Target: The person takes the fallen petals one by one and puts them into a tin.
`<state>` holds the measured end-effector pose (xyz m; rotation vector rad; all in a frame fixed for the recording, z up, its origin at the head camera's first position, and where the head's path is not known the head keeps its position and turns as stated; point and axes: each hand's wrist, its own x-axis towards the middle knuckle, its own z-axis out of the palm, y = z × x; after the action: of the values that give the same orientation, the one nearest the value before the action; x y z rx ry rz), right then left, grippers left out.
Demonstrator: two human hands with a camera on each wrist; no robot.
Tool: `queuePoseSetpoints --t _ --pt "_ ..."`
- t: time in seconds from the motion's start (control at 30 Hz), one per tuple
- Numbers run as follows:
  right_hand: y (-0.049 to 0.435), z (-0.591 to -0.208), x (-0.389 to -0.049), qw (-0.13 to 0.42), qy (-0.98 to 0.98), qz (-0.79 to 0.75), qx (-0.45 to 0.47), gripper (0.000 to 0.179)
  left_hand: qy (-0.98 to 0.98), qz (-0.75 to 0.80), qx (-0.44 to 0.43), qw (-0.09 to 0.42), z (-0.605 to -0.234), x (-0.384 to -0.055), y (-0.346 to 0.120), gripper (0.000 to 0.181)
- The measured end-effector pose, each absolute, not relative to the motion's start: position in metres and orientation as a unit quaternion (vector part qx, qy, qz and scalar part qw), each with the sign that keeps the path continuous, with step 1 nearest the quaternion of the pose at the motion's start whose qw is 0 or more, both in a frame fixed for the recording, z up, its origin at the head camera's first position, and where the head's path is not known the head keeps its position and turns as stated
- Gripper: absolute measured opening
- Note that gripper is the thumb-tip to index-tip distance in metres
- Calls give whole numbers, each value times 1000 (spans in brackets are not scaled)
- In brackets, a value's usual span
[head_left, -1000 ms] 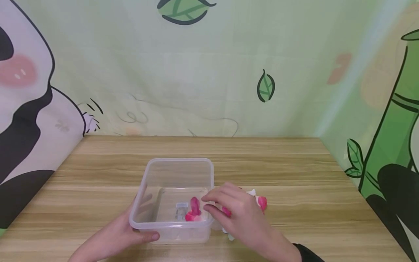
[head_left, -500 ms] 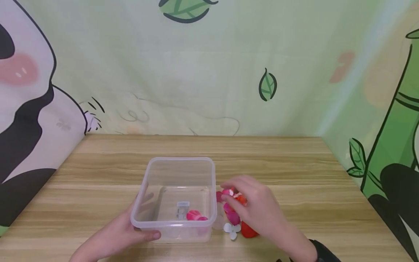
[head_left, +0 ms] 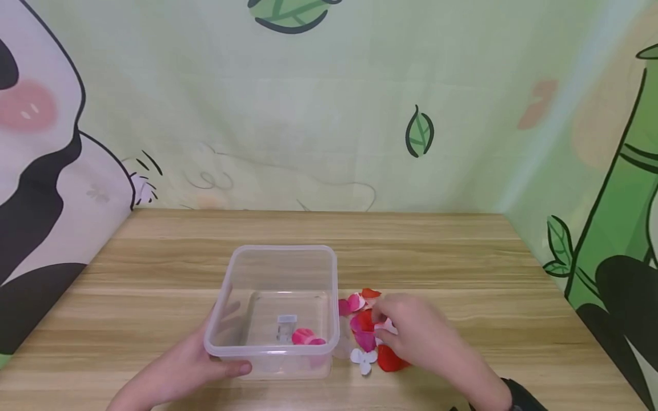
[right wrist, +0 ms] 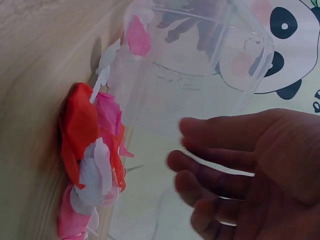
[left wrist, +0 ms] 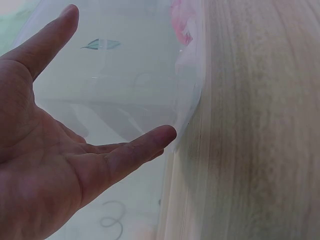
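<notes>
Right hand (head_left: 417, 329) drawn away from clear box (head_left: 271, 350), pink petals (head_left: 303, 335) inside

right hand (head_left: 418, 328) moved toward the petals (head_left: 366, 341)

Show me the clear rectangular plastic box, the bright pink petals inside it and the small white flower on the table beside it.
Clear rectangular plastic box (head_left: 285, 367): head view, on its front wall.
Bright pink petals (head_left: 303, 335): head view, on the larger visible patch.
Small white flower (head_left: 364, 361): head view, where its petals meet.
</notes>
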<state>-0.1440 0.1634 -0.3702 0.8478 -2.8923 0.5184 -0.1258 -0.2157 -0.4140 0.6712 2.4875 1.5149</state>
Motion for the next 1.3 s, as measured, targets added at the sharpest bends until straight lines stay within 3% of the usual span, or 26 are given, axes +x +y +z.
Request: queuePoseSetpoints --t 0.17,0.27,0.87,1.07,1.3 --pt "167 -376 -144 -58 -952 138 267 22 827 509 224 79 -414 -126 -216 125" --pt "168 -380 -142 -88 -954 127 258 28 828 508 221 84 -414 -126 -217 124" --pt "164 -399 -142 -37 -953 86 288 34 837 500 210 72 -413 -124 -217 114" --pt "163 -399 -142 -47 -954 91 281 36 839 497 208 68 -413 -124 -217 113" --pt "164 -394 -142 -60 -953 114 273 34 822 520 211 99 -413 -126 -217 122"
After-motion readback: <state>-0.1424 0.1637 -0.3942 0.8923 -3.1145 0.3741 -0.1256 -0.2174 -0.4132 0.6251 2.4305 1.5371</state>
